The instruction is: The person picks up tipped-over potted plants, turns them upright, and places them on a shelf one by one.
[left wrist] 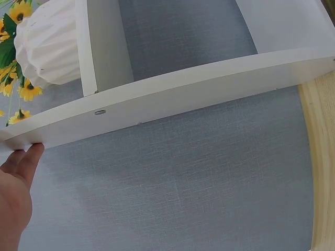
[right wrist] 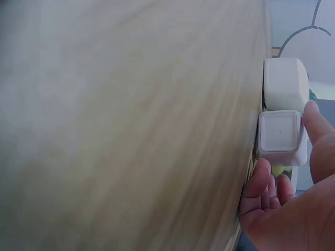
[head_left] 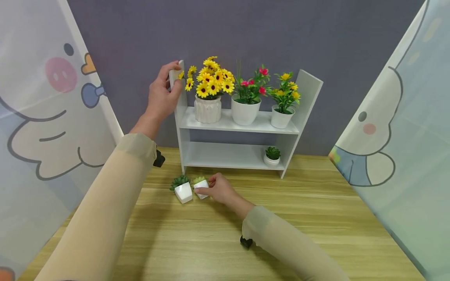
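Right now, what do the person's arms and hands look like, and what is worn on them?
Both arms wear close-fitting beige sleeves to the wrist: left sleeve, right sleeve. The left hand and right hand are bare, with no gloves or rings visible. A small black device sits under each wrist.

The lower shelf (head_left: 225, 156) stands open across its left and middle; only a small succulent pot (head_left: 272, 155) sits at its 3 o'clock end. The upper shelf (head_left: 228, 124) is crowded by three flower pots (head_left: 245, 111). At 6 o'clock, the wooden table (head_left: 299, 218) lies bare.
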### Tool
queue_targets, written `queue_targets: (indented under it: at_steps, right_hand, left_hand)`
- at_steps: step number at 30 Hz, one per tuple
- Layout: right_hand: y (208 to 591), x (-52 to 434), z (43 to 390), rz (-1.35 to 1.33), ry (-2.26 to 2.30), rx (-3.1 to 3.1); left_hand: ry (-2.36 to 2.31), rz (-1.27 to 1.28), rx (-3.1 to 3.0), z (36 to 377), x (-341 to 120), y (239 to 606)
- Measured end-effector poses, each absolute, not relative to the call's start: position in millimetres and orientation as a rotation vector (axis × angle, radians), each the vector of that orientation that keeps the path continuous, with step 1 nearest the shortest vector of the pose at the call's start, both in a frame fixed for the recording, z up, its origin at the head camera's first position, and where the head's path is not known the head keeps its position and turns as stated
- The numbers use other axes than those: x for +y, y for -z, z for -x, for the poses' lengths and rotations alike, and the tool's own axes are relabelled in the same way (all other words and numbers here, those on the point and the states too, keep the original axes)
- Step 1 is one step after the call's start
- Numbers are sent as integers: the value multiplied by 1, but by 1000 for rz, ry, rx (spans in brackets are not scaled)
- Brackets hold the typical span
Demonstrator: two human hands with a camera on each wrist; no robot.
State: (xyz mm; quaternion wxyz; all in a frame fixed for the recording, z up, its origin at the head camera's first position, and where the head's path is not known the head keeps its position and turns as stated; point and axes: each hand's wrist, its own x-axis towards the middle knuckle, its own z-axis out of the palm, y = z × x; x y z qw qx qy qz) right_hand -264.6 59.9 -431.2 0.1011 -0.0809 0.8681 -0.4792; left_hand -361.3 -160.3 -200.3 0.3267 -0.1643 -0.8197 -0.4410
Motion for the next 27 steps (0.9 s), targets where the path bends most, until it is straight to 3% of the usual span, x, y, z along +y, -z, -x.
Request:
queue_targets:
  at_steps: [27]
  right_hand:
    - [422,92,256,477,1353,2592]
  left_hand:
    - [1170,440,-2136,360,-159,200]
